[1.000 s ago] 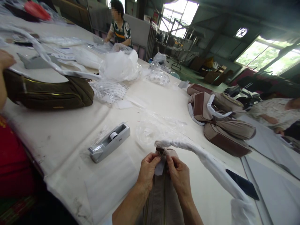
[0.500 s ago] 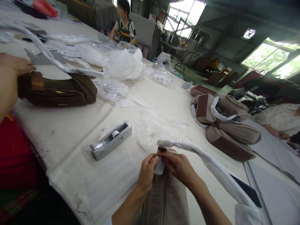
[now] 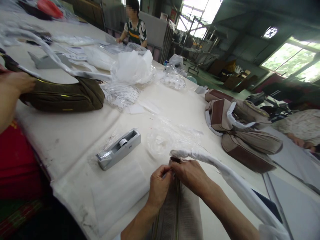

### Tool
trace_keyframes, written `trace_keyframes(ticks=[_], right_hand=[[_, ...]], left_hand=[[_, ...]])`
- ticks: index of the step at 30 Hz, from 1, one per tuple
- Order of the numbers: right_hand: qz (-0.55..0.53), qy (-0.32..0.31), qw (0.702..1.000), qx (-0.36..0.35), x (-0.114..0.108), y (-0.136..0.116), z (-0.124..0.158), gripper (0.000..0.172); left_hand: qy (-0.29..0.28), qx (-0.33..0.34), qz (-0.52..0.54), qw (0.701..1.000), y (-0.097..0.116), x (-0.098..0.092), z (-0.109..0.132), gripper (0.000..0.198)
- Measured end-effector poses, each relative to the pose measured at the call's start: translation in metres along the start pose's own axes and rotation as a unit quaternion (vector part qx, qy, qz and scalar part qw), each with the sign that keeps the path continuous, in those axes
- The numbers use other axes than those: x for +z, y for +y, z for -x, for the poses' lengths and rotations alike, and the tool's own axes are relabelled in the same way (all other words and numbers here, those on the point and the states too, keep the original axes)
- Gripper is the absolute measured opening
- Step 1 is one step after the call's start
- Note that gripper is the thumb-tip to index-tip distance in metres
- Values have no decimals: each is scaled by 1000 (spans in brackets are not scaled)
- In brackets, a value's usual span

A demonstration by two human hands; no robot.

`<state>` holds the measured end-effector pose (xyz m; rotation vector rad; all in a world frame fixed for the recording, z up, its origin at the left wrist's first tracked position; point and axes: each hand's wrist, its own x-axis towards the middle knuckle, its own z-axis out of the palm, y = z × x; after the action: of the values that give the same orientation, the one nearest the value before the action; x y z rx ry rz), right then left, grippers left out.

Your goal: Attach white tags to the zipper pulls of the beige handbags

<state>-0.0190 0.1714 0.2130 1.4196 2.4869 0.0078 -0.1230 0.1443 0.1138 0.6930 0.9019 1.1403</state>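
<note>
A taupe fabric bag [image 3: 186, 213] with long zippers lies in front of me at the bottom middle of the head view. At its far end, by a small brown leather tab [image 3: 175, 160], my left hand [image 3: 159, 186] and my right hand [image 3: 191, 176] meet with fingertips pinched together. What they pinch is hidden between the fingers. A strap wrapped in white paper [image 3: 220, 166] runs from the bag's far end over my right forearm's far side to the lower right. Left of my hands lies a white paper sheet [image 3: 117, 196].
A grey tape dispenser [image 3: 119, 149] stands left of my hands, with crumpled clear plastic [image 3: 162, 140] beyond them. Several taupe-and-brown bags [image 3: 247, 150] lie at right. A co-worker's hand [image 3: 17, 83] touches a dark olive bag [image 3: 62, 96] at left. Other people sit at the table.
The small white piece that hung below my fingertips is now out of sight. My hands stay at the bag's end. At left, the co-worker's hand has shifted lower on the olive bag.
</note>
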Motion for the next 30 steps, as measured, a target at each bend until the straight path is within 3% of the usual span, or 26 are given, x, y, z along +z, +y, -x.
trace_keyframes(ticks=[7,12,17,19,23,26,30], right_hand=[[-30,42,999,-8,10,11,-1,14],[-54,65,996,-12,17,13,3,16],[-58,92,992,-60,7,5,8,16],[-65,75,992,-77,4,2,7,20],[-81,16,994,-66,4,3,2,11],[-88,11,995,-53,8,6,0,6],[-79,49,994,-65,14,9,3,6]], left_hand=[[45,-73,148,985,-14,5,2,29],[65,-62,122,988,-13,10,0,20],[73,-12,90,993,-6,13,-2,17],[64,17,67,996,-5,12,-2,17],[60,49,10,997,-7,9,-2,17],[53,38,31,997,-12,8,-2,13],[47,16,67,996,-14,7,-2,16]])
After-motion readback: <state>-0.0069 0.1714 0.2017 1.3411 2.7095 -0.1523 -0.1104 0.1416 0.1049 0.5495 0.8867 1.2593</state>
